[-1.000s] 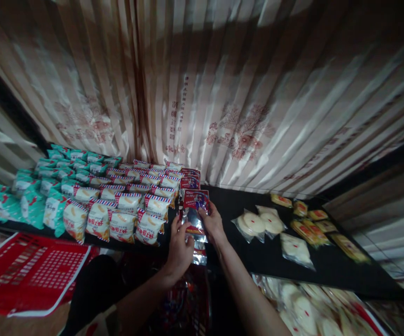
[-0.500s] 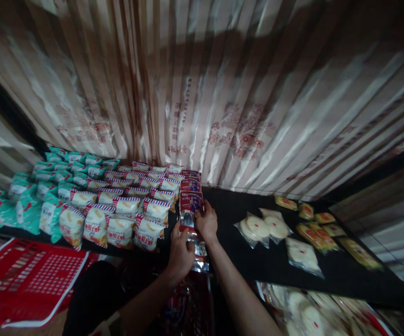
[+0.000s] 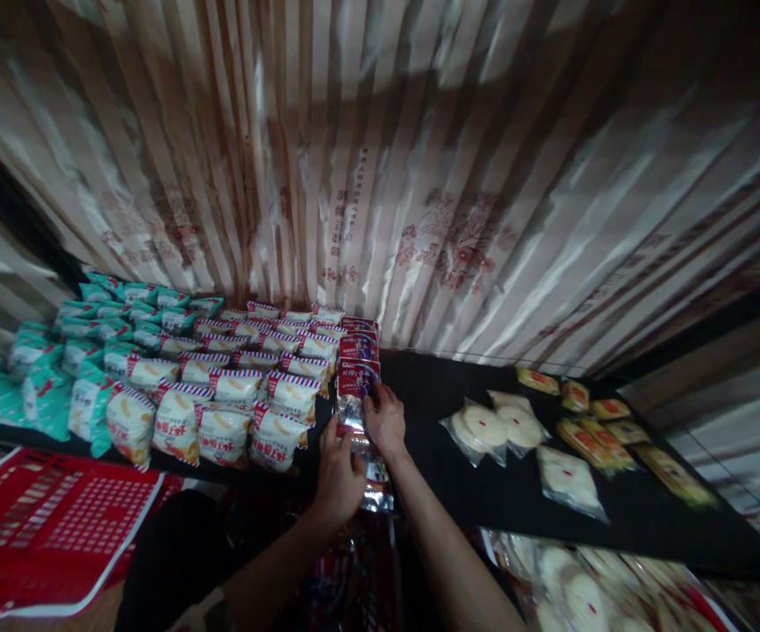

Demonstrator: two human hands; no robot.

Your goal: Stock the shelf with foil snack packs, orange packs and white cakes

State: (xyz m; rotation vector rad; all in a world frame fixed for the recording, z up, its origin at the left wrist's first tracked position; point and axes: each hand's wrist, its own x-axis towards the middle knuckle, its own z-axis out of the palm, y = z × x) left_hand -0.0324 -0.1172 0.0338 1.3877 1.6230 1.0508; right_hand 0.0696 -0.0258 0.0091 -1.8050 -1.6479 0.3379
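Note:
A column of red and blue snack packets (image 3: 356,373) with silver lower parts lies on the black tabletop, overlapping toward the front edge. My right hand (image 3: 385,423) is closed on the right edge of one packet, its thumb on the front. Below and to the left, my left hand (image 3: 340,478) grips the lower left side of the packets, fingers pointing forward. Part of the silver foil (image 3: 375,487) shows between my hands, and the fingertips beneath are hidden. Close by on the left stand rows of white snack bags (image 3: 225,434) with red and blue striped tops.
Teal bags (image 3: 47,395) fill the far left. Round pale flatbreads (image 3: 485,428) in clear wrap, a white packet (image 3: 568,474) and yellow packets (image 3: 594,443) lie right. Red baskets (image 3: 83,513) sit below at the left. A pleated curtain (image 3: 406,175) hangs behind.
My right hand has shifted slightly left and down along the packet. My left hand stays almost where it was, and the view has tilted a little.

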